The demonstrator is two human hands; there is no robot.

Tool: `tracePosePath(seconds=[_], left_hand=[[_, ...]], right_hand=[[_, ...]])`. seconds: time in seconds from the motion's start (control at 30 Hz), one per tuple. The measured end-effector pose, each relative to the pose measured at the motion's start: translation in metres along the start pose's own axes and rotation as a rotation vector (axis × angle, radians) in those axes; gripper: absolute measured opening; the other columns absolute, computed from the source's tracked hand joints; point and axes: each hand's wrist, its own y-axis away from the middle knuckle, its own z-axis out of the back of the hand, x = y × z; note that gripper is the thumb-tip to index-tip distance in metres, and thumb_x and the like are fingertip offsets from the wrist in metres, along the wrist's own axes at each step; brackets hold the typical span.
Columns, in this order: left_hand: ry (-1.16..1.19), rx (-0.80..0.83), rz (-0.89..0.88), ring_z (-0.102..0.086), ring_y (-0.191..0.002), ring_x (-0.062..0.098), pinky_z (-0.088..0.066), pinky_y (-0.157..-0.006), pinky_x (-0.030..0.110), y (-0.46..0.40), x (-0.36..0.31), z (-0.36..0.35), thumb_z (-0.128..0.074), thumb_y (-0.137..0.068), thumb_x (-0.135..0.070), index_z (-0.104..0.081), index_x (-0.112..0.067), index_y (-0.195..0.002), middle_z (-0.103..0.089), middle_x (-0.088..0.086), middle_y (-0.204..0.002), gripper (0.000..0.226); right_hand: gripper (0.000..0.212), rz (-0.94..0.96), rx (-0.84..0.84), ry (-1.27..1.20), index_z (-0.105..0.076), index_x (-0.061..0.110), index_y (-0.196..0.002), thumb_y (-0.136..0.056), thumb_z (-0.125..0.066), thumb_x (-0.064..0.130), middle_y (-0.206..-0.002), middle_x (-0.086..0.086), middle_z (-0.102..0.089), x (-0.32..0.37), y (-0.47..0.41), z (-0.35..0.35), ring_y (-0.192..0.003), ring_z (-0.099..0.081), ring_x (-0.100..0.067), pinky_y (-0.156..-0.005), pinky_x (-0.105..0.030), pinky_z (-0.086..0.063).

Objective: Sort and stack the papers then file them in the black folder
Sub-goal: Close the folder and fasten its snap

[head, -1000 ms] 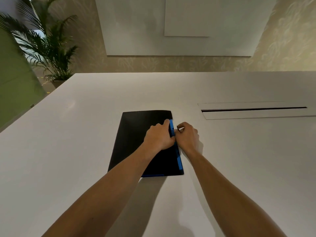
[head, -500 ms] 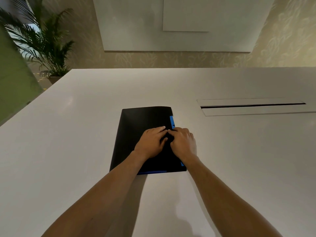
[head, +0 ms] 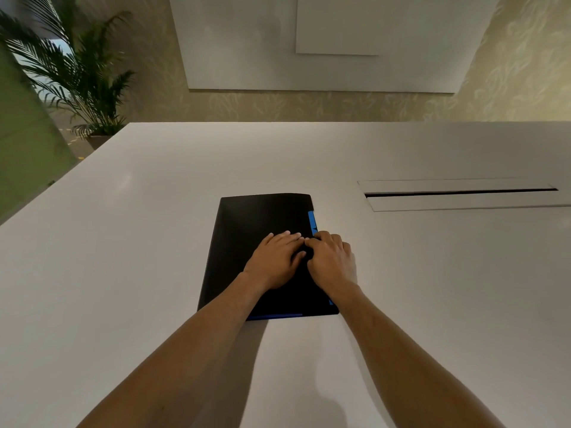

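The black folder (head: 247,236) lies closed and flat on the white table (head: 123,273), its long side running away from me. A blue strip (head: 312,222) shows along its right edge and at the near edge. My left hand (head: 275,261) rests palm down on the cover, fingers extended and close together. My right hand (head: 332,261) lies flat beside it over the folder's right edge, fingertips touching those of the left. No loose papers are visible; whatever is inside the folder is hidden.
A long cable slot with a flap (head: 460,194) is set into the table at the right. A potted palm (head: 77,78) stands beyond the far left corner. A white panel (head: 309,41) hangs on the patterned wall behind.
A second ago both hands were pinching at the blue strip on the folder's right edge. They have since flattened onto the cover and stay there.
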Motion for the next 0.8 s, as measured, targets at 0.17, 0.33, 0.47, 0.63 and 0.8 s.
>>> tracePosePath(seconds=[0.17,0.33,0.47,0.63,0.8], left_hand=[[0.107,0.040,0.044,-0.025,-0.143,0.016,-0.011,-0.117,0.041,0.000,-0.001,0.005,-0.039,-0.100,-0.038,-0.041,-0.024,-0.144,-0.037,0.001,-0.153,0.046],[0.237,-0.218,0.164,-0.051,-0.123,0.016,-0.033,-0.101,0.028,0.011,-0.004,0.026,-0.057,-0.094,-0.031,-0.063,-0.020,-0.123,-0.058,0.003,-0.133,0.032],[0.070,-0.382,0.550,-0.053,-0.116,0.026,-0.041,-0.096,0.044,0.030,0.008,0.053,-0.057,-0.089,-0.040,-0.061,-0.022,-0.121,-0.058,0.004,-0.128,0.037],[0.093,-0.130,0.844,-0.045,-0.122,0.037,-0.038,-0.097,0.053,0.055,0.020,0.068,-0.053,-0.088,-0.053,-0.037,-0.020,-0.140,-0.044,0.014,-0.136,0.064],[0.313,-0.162,0.875,-0.052,-0.117,0.036,-0.045,-0.089,0.044,0.056,0.031,0.076,-0.065,-0.083,-0.050,-0.038,-0.018,-0.138,-0.052,0.015,-0.131,0.069]], right_hand=[[0.041,0.010,0.041,-0.058,-0.053,0.025,-0.135,-0.094,-0.052,0.022,-0.139,-0.005,-0.051,0.002,0.003,0.006,-0.123,-0.049,-0.025,-0.102,-0.042,-0.041],[0.030,-0.166,-0.022,-0.237,-0.057,0.017,-0.119,-0.091,-0.050,0.023,-0.098,-0.001,-0.058,-0.003,0.012,0.026,-0.080,-0.058,-0.014,-0.064,-0.030,-0.050],[0.026,-0.268,0.049,-0.294,-0.053,0.020,-0.099,-0.093,-0.049,0.046,-0.069,0.015,-0.041,-0.015,0.022,0.036,-0.057,-0.041,0.000,-0.046,-0.022,-0.027],[0.038,-0.301,0.133,-0.263,-0.044,0.024,-0.085,-0.087,-0.054,0.061,-0.069,0.012,-0.046,-0.009,0.028,0.041,-0.056,-0.045,-0.002,-0.044,-0.021,-0.028],[0.038,-0.398,0.150,-0.442,-0.043,0.026,-0.086,-0.084,-0.061,0.059,-0.071,0.014,-0.047,-0.007,0.035,0.034,-0.059,-0.047,-0.001,-0.049,-0.023,-0.041]])
